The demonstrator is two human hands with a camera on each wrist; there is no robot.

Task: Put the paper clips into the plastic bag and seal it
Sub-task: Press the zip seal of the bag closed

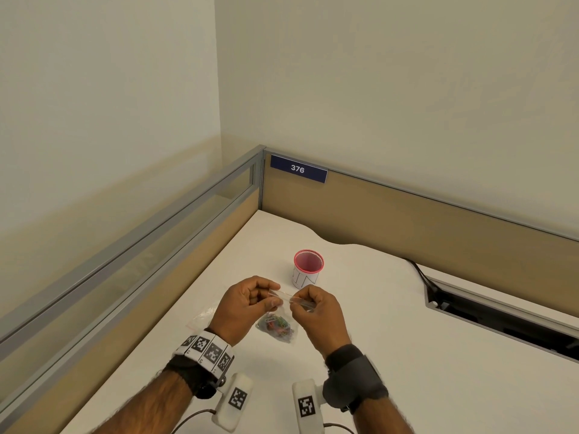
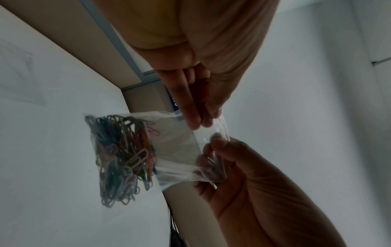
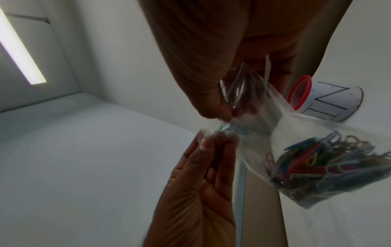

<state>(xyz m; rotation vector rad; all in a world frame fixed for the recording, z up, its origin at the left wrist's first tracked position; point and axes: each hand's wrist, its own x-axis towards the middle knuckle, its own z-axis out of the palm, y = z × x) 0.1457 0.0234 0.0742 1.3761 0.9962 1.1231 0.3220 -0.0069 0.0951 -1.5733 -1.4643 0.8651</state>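
Observation:
A small clear plastic bag hangs just above the white desk between both hands. A bunch of coloured paper clips lies inside at its bottom. My left hand pinches the left end of the bag's top strip, and my right hand pinches the right end. In the left wrist view the left fingers and the right hand grip the mouth of the bag, with the clips below. In the right wrist view my right fingers and left hand pinch the bag above the clips.
A white cup with a pink rim stands just beyond the hands. Another flat clear bag lies on the desk under my left hand. Partition walls close the back and left. A cable slot opens at the right.

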